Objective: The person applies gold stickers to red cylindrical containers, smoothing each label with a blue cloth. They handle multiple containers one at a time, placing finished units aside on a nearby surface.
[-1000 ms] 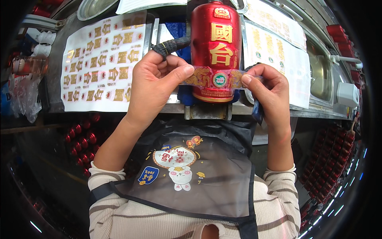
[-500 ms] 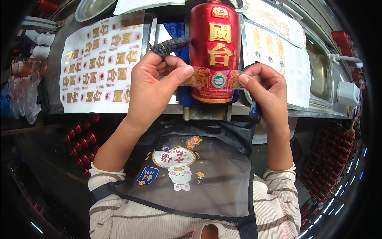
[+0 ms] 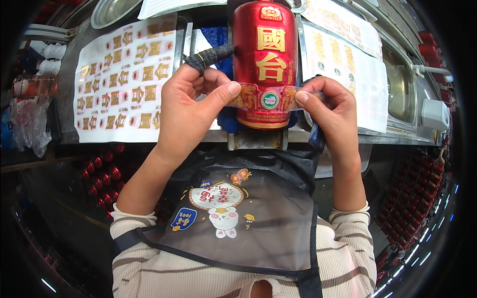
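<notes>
A glossy red bottle [image 3: 243, 64] with raised gold characters lies with its base toward me on a blue-padded metal rest [image 3: 256, 142]. Across its lower part stretches a clear decal strip [image 3: 248, 97] with gold dragons and a round green-and-white emblem. Thumb and fingers of my left hand [image 3: 191, 107] pinch the strip's left end; a black ribbed cover sits on the index finger, whose tip touches the bottle's side. The right end is pinched in my right hand [image 3: 333, 107]. A blue-handled tool [image 3: 316, 135] also rests in that hand, its upper part hidden.
Sheets of gold decals lie on the metal bench, a left sheet [image 3: 117, 131] and a right sheet [image 3: 370, 102]. A sink basin [image 3: 401, 94] is at right, a metal bowl [image 3: 109, 15] at far left. Red rounded pieces hang in rows [image 3: 412, 198] below right.
The bench and bottle appear shifted slightly left in view. Both hands keep the same pinch on the decal strip, and it stays across the bottle's lower part.
</notes>
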The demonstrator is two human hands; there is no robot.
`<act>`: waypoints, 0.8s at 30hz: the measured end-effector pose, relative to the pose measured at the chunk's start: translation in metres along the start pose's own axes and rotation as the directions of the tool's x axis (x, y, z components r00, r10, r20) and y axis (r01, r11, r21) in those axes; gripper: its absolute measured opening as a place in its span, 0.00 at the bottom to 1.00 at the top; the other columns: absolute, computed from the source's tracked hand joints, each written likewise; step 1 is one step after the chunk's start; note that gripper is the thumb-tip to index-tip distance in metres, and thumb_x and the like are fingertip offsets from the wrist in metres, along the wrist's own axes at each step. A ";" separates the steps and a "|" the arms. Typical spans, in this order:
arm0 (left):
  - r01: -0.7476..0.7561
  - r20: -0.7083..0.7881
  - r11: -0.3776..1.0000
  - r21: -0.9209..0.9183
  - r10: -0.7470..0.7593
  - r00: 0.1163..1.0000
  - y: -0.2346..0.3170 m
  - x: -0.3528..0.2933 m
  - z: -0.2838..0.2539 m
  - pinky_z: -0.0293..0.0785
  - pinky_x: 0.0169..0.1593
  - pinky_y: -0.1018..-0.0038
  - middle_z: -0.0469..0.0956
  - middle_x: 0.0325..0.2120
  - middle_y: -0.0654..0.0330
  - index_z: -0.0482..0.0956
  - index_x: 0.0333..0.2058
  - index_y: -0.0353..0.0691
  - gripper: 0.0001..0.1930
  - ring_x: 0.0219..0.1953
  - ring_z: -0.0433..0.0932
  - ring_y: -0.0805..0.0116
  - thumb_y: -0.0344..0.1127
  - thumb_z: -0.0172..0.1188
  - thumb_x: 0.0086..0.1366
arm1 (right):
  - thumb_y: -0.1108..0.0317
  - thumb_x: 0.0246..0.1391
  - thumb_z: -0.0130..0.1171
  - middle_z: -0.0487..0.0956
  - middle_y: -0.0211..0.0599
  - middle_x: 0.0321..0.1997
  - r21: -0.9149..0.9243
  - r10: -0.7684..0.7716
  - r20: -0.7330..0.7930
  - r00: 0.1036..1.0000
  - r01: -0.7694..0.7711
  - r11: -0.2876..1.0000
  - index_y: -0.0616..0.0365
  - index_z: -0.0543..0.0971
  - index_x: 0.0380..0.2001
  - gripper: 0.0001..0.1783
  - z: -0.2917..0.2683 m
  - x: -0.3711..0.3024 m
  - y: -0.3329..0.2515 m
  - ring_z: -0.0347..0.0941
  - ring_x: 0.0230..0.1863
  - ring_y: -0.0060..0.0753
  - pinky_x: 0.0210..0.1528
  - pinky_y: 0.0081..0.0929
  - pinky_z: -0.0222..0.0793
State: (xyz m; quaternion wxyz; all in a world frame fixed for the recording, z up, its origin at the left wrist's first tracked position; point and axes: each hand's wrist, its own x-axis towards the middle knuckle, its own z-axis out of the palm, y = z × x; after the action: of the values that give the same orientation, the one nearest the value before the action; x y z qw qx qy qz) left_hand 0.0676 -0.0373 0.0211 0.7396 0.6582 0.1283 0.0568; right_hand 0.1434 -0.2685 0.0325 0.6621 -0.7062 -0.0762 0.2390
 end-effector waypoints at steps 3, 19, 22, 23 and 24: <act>-0.002 -0.005 1.000 0.017 0.002 1.000 -0.001 0.000 0.000 0.77 0.39 0.81 0.81 0.29 0.63 0.76 0.35 0.36 0.08 0.32 0.79 0.79 0.26 0.68 0.62 | 0.73 0.57 0.66 0.79 0.24 0.30 0.019 -0.006 0.007 1.000 0.006 1.000 0.63 0.80 0.34 0.05 0.001 0.001 0.002 0.69 0.30 0.08 0.30 0.08 0.62; -0.057 0.064 0.998 -0.029 0.059 0.996 -0.014 0.000 0.005 0.66 0.64 0.69 0.70 0.62 0.52 0.65 0.65 0.34 0.35 0.60 0.70 0.68 0.38 0.69 0.64 | 0.70 0.56 0.66 0.77 0.21 0.29 -0.044 -0.056 -0.164 0.985 0.049 0.998 0.62 0.75 0.48 0.17 0.016 -0.004 0.004 0.63 0.21 0.03 0.24 0.06 0.53; -0.112 0.119 0.993 0.021 0.109 0.987 -0.020 0.001 0.007 0.65 0.65 0.67 0.70 0.62 0.52 0.62 0.66 0.32 0.37 0.62 0.68 0.66 0.38 0.69 0.64 | 0.65 0.53 0.71 0.78 0.31 0.41 -0.043 -0.046 -0.080 0.996 0.043 0.998 0.62 0.73 0.52 0.26 0.014 -0.003 0.017 0.69 0.25 0.06 0.26 0.07 0.61; -0.119 0.134 0.992 0.048 0.112 0.985 -0.020 0.001 0.005 0.65 0.65 0.68 0.70 0.61 0.52 0.62 0.66 0.31 0.37 0.62 0.69 0.66 0.38 0.69 0.64 | 0.65 0.53 0.71 0.77 0.34 0.44 -0.016 -0.091 -0.099 0.991 0.090 0.996 0.62 0.72 0.52 0.27 0.017 -0.003 0.020 0.70 0.25 0.06 0.27 0.07 0.63; -0.125 0.143 0.989 0.076 0.114 0.983 -0.021 0.001 0.004 0.65 0.65 0.68 0.70 0.61 0.52 0.62 0.66 0.31 0.38 0.62 0.69 0.66 0.38 0.69 0.63 | 0.64 0.53 0.71 0.77 0.36 0.47 0.012 -0.135 -0.111 0.985 0.137 0.991 0.62 0.72 0.52 0.27 0.020 -0.002 0.022 0.71 0.26 0.07 0.28 0.08 0.64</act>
State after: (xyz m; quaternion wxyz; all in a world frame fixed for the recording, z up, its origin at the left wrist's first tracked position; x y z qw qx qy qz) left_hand 0.0678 -0.0434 0.0007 0.7134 0.6979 0.0393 0.0499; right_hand 0.1288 -0.2539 0.0112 0.6868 -0.7051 -0.0851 0.1546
